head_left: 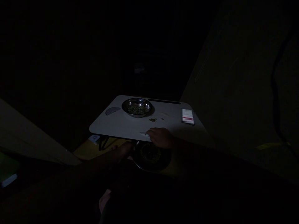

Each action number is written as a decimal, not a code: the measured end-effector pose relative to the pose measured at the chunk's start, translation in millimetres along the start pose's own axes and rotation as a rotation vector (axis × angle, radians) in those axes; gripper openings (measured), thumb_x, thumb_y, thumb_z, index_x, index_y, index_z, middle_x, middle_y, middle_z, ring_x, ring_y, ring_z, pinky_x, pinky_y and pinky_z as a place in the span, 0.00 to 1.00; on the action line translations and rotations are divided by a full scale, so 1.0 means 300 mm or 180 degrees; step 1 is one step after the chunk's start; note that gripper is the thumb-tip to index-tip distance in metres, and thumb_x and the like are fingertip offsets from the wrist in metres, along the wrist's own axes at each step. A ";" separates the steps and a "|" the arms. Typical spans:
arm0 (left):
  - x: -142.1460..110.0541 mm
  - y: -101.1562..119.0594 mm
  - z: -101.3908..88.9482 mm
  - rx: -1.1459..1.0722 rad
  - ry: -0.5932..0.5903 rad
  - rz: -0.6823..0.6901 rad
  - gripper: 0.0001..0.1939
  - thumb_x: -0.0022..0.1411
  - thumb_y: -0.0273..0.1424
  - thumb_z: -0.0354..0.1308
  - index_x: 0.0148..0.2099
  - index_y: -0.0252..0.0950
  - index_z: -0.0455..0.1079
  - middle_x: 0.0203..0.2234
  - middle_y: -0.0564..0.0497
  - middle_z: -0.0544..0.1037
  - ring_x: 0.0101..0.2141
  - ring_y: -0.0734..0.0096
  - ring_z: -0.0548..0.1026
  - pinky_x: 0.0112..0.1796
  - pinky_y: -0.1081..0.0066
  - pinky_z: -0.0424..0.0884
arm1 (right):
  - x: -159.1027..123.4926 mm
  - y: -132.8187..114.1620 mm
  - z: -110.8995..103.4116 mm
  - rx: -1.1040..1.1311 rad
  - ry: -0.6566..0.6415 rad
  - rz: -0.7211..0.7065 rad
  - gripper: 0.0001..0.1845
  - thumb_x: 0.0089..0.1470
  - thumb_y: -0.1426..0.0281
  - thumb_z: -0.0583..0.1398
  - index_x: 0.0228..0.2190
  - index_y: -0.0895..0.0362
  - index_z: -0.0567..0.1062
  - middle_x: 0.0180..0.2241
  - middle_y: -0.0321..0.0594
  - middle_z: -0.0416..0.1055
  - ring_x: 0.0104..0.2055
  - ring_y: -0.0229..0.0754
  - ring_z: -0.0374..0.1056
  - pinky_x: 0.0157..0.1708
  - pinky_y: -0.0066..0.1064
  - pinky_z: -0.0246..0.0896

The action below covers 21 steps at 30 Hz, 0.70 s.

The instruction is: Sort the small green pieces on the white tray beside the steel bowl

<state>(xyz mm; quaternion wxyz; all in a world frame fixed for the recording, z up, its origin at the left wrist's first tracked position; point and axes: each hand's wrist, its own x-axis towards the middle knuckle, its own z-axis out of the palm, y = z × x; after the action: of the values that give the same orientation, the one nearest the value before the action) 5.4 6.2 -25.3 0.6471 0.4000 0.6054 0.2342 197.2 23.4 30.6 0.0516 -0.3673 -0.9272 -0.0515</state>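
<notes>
The scene is very dark. A small white folding table stands before me. On it sits a steel bowl with greenish bits inside. My right hand rests at the table's near edge with its fingers curled on a small pale object that I cannot name. Just below the edge, my left hand grips the rim of a steel plate holding a dark green heap. A few green crumbs lie on the table between the bowl and my right hand.
A small white and red packet lies at the table's right side. A slot runs along the far edge and a round recess sits at the left. A yellow surface shows under the table. Everything around is dark.
</notes>
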 end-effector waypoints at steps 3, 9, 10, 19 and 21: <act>0.003 -0.001 0.000 0.0013 0.0046 0.0023 0.04 0.40 0.26 0.48 0.23 0.32 0.63 0.11 0.52 0.66 0.14 0.71 0.66 0.18 0.73 0.61 | -0.008 -0.012 -0.001 0.0073 0.0043 -0.0068 0.14 0.49 0.73 0.46 0.37 0.59 0.65 0.33 0.41 0.65 0.34 0.37 0.59 0.30 0.27 0.50; -0.033 0.025 0.012 -0.0101 -0.0036 -0.0060 0.04 0.39 0.26 0.47 0.22 0.32 0.62 0.13 0.52 0.67 0.15 0.71 0.66 0.19 0.72 0.62 | -0.028 -0.021 0.006 0.0123 0.0103 -0.0202 0.14 0.49 0.73 0.47 0.38 0.60 0.65 0.33 0.42 0.65 0.33 0.37 0.59 0.30 0.28 0.50; -0.038 0.028 0.013 -0.0094 -0.0024 -0.0070 0.04 0.39 0.25 0.46 0.22 0.33 0.61 0.12 0.52 0.67 0.14 0.72 0.66 0.18 0.73 0.61 | -0.032 -0.021 0.008 0.0140 0.0126 -0.0229 0.14 0.49 0.73 0.47 0.38 0.60 0.65 0.33 0.42 0.65 0.33 0.37 0.59 0.30 0.28 0.50; -0.038 0.023 0.011 -0.0210 -0.0115 0.0145 0.03 0.40 0.26 0.49 0.22 0.33 0.62 0.13 0.53 0.66 0.17 0.71 0.67 0.21 0.72 0.63 | -0.061 -0.026 0.004 0.0213 0.0116 -0.0249 0.14 0.48 0.73 0.47 0.37 0.59 0.66 0.32 0.41 0.65 0.33 0.38 0.59 0.30 0.28 0.51; -0.038 0.021 0.010 -0.0173 -0.0153 0.0133 0.03 0.40 0.26 0.49 0.22 0.33 0.62 0.13 0.53 0.66 0.18 0.70 0.67 0.22 0.71 0.63 | -0.067 -0.030 0.004 0.0162 0.0054 -0.0312 0.14 0.48 0.72 0.47 0.36 0.60 0.66 0.32 0.41 0.66 0.33 0.38 0.59 0.29 0.28 0.51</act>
<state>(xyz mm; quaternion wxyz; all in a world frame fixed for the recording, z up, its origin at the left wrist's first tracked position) 7.6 0.0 -13.7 0.6670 0.4003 0.5745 0.2544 205.4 3.6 26.1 0.0662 -0.3196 -0.9447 -0.0335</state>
